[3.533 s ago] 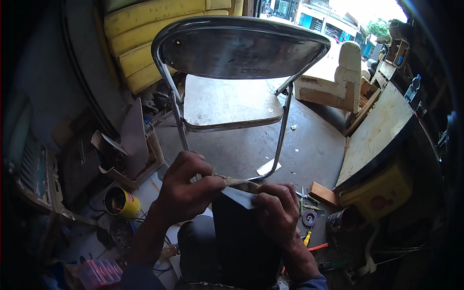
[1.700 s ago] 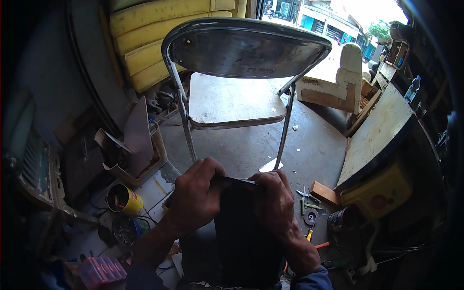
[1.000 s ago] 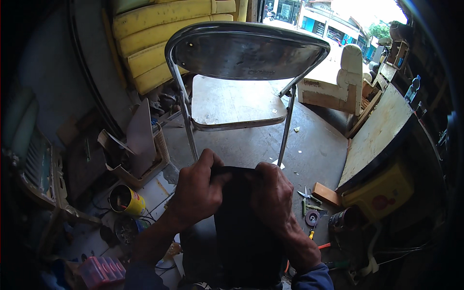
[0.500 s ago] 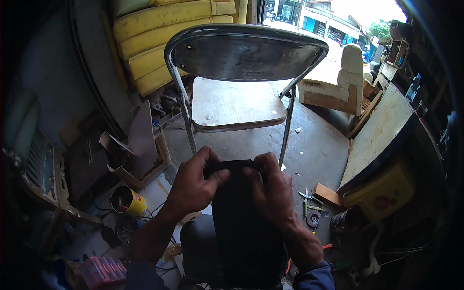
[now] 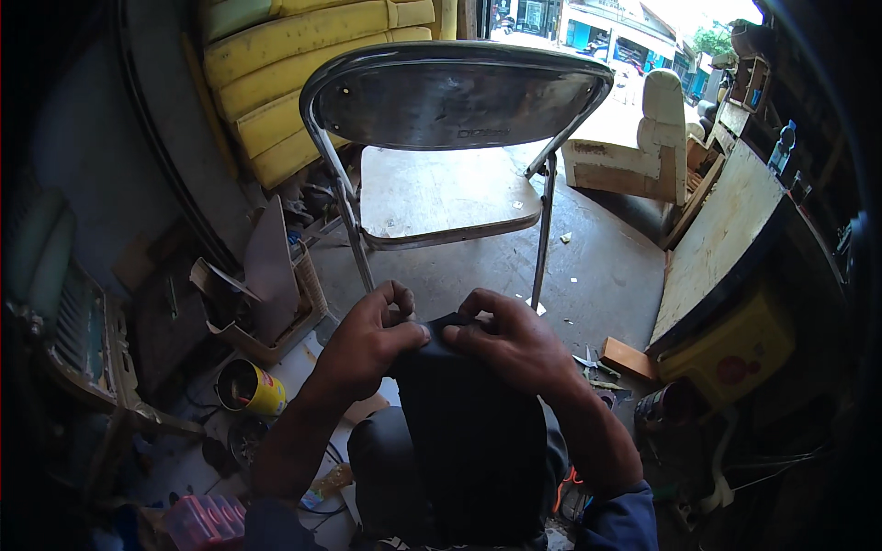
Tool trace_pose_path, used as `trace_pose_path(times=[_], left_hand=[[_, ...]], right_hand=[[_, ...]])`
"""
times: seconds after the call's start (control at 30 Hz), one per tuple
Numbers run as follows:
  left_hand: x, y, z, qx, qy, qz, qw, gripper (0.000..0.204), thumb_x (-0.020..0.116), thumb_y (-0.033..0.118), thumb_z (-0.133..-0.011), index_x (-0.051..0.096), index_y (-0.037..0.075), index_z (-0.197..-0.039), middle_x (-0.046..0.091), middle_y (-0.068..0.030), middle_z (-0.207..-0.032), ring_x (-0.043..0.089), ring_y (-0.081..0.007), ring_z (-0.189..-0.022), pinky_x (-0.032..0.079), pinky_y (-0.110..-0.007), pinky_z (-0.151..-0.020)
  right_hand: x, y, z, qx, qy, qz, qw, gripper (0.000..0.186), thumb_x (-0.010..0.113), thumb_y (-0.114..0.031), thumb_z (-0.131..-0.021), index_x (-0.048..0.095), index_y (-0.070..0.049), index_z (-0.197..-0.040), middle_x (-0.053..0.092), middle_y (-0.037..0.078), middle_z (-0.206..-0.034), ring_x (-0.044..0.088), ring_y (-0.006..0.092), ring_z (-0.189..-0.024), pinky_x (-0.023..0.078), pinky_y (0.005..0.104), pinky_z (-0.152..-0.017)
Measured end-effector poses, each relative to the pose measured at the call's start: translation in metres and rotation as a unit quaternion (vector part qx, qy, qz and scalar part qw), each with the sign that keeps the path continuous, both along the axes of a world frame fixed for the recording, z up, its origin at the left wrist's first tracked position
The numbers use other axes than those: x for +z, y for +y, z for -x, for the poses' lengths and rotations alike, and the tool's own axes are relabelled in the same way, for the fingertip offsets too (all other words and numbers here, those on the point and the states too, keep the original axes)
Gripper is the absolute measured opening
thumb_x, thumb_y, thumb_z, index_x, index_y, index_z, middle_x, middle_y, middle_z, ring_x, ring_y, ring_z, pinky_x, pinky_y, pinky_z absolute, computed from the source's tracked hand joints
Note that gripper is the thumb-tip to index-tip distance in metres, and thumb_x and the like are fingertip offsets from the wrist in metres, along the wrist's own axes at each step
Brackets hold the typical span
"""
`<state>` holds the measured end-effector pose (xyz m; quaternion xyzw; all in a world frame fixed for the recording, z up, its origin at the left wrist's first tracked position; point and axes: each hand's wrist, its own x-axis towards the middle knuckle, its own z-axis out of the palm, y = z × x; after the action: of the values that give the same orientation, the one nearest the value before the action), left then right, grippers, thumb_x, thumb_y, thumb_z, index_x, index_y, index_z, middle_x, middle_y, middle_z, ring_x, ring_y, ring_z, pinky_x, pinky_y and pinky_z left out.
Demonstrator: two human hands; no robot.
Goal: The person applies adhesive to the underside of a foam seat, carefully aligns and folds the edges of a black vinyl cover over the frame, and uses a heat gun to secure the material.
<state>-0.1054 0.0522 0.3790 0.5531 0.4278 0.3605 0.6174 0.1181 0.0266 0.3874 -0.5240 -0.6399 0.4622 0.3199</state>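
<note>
A dark blue-black padded cushion cover (image 5: 469, 432) rests upright on my lap. My left hand (image 5: 367, 338) pinches its top edge from the left, thumb on the fabric. My right hand (image 5: 510, 340) grips the same top edge from the right, fingers curled over it. The two hands almost touch at the cover's upper rim. Just beyond them stands a bare metal folding chair (image 5: 450, 92) with a shiny backrest and an unpadded wooden seat board (image 5: 441, 193).
Yellow foam cushions (image 5: 294, 64) lean at the back left. A yellow tin can (image 5: 248, 387) and a cardboard box with boards (image 5: 262, 303) sit at left. A wooden panel (image 5: 717, 239), a yellow box (image 5: 735, 354), tools (image 5: 593, 363) and a white armchair frame (image 5: 643, 147) lie right.
My hands slid together along the cover's top edge, from a flat spread grip to pinching it at the middle. The pale strip held earlier is gone from view.
</note>
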Motion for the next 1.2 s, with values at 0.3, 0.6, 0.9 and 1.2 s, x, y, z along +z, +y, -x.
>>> trace_pose_path(times=[0.3, 0.6, 0.9, 1.2], left_hand=[[0.029, -0.016, -0.012, 0.039, 0.351, -0.306, 0.884, 0.033, 0.077, 0.017, -0.087, 0.064, 0.003, -0.115, 0.066, -0.0095, -0.094, 0.063, -0.0224, -0.08, 0.051, -0.036, -0.076], [-0.009, -0.075, -0.049, 0.081, 0.317, -0.528, 0.784, 0.038, 0.087, 0.011, -0.077, 0.07, 0.005, -0.111, 0.065, -0.0119, -0.102, 0.062, -0.0325, -0.095, 0.05, -0.043, -0.085], [-0.009, -0.067, -0.056, 0.062, 0.309, -0.518, 0.795, 0.023, 0.083, 0.007, -0.079, 0.067, 0.006, -0.096, 0.063, -0.0091, -0.09, 0.059, -0.0299, -0.086, 0.046, -0.042, -0.078], [-0.011, -0.071, -0.048, 0.077, 0.308, -0.504, 0.803, 0.02, 0.083, 0.008, -0.078, 0.067, 0.008, -0.091, 0.061, -0.0063, -0.085, 0.057, -0.0274, -0.084, 0.043, -0.041, -0.079]], right_hand=[[-0.001, 0.015, -0.014, 0.109, -0.024, 0.13, 0.985, 0.037, 0.072, -0.031, -0.095, 0.069, 0.0, -0.115, 0.074, 0.016, -0.097, 0.07, 0.0199, -0.088, 0.054, 0.0357, -0.078], [-0.017, 0.016, -0.018, 0.159, -0.027, 0.081, 0.984, 0.039, 0.063, -0.034, -0.098, 0.071, 0.002, -0.112, 0.075, 0.018, -0.098, 0.072, 0.0212, -0.092, 0.055, 0.0376, -0.087], [-0.024, -0.002, -0.028, 0.018, 0.017, 0.017, 1.0, 0.064, 0.05, -0.057, -0.106, 0.068, 0.002, -0.124, 0.073, 0.017, -0.091, 0.071, 0.0206, -0.083, 0.056, 0.038, -0.079], [-0.035, -0.028, -0.08, 0.191, 0.101, 0.119, 0.969, 0.071, 0.047, -0.068, -0.103, 0.073, -0.002, -0.104, 0.066, 0.004, -0.084, 0.065, 0.0143, -0.085, 0.055, 0.0341, -0.079]])
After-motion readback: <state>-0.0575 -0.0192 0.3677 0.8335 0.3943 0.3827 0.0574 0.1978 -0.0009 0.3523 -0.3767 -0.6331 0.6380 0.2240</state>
